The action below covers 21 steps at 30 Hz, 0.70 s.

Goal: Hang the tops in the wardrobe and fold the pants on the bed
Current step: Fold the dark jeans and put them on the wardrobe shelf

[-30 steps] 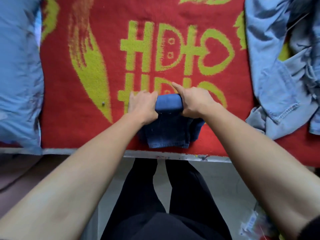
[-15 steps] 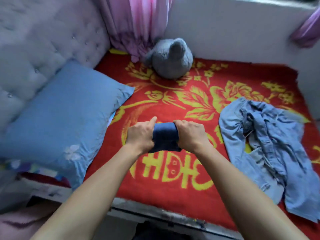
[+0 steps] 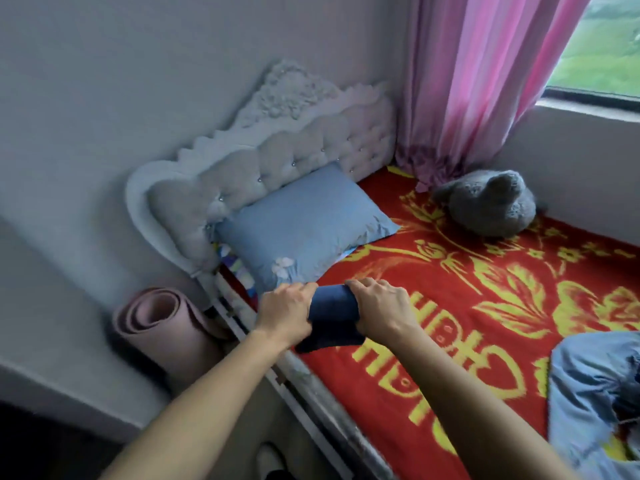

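Your left hand (image 3: 284, 315) and right hand (image 3: 381, 308) each curl around an end of the folded dark blue pants (image 3: 332, 318), holding the bundle tight above the bed's (image 3: 398, 403) near edge, beside the pillow (image 3: 301, 223), likely so the folds stay together until set down.

Soft window daylight, slight motion blur

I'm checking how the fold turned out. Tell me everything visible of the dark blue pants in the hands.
The dark blue pants are a compact folded bundle of what looks like denim, rounded at the top, with a loose corner hanging at the lower left. The left hand and right hand grip its sides, fingers curled over the top. It seems held above the red blanket, near the blue pillow.
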{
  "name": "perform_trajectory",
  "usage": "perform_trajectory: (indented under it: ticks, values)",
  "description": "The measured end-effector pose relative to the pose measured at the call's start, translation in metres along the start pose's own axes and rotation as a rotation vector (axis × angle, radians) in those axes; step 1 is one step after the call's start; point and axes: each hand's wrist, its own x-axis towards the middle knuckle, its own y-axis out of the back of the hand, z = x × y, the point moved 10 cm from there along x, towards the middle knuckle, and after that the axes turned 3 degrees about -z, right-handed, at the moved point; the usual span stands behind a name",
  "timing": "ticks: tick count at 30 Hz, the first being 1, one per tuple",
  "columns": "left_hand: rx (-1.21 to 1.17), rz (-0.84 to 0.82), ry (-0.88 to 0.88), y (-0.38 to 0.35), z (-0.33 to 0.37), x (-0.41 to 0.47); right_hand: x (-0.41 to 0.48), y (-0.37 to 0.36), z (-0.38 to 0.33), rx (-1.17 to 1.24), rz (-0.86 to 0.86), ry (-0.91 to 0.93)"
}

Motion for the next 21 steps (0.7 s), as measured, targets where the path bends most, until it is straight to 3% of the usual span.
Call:
perform_trajectory:
  ticks: [6,15,21]
  values:
    - [0.12,0.044,0.282,0.08,-0.128,-0.122,0.001,0.056,-0.18,-0.021,0.064,0.351]
    - [0.339,0.362,0.572,0.259,-0.293,-0.341,-0.068,0.216,-0.462,-0.06,0.422,0.725]
    - [0.517,0.443,0.702,0.361,-0.392,-0.492,-0.139,0.304,-0.645,-0.029,0.616,0.905]
